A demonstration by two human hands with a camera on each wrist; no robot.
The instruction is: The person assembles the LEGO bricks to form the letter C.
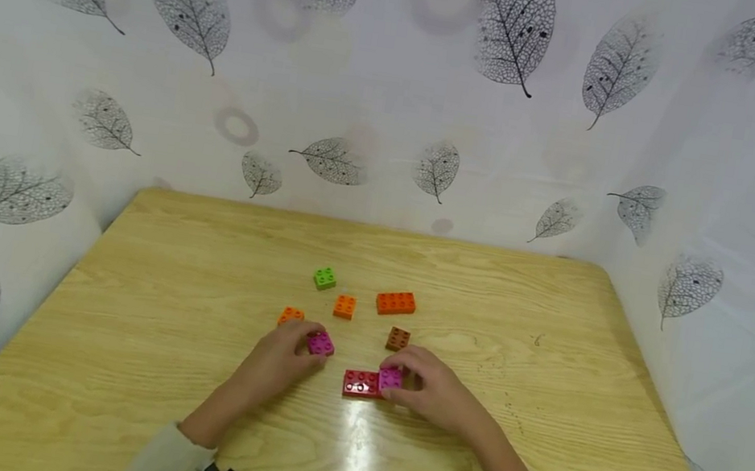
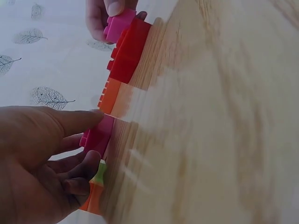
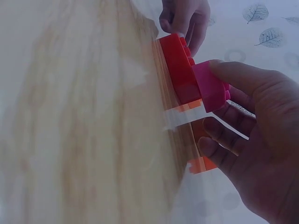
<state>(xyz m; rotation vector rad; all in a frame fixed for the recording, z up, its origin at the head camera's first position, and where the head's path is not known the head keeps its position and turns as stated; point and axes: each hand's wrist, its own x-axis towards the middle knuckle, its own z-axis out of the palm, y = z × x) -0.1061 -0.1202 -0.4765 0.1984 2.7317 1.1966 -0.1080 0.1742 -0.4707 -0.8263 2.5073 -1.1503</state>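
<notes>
A long red toy brick (image 1: 359, 383) lies on the table near the middle. My right hand (image 1: 431, 390) pinches a pink square brick (image 1: 389, 378) at the red brick's right end. From the right wrist, that pink brick (image 3: 209, 86) sits over the studs, slightly tilted, thumb on one side. To the left, my left hand (image 1: 282, 356) has thumb and fingers around a magenta square brick (image 1: 321, 343) on the tabletop. The left wrist view shows the magenta brick (image 2: 99, 137) between the fingers, close to the wood.
An orange brick (image 1: 291, 315) is just beyond the left hand, partly covered by it. Farther back are a green brick (image 1: 324, 279), another orange brick (image 1: 345, 307) and a long orange-red brick (image 1: 396, 303). A brown brick (image 1: 398, 339) lies beyond the right hand. Leaf-printed curtain (image 1: 396, 108) surrounds the table.
</notes>
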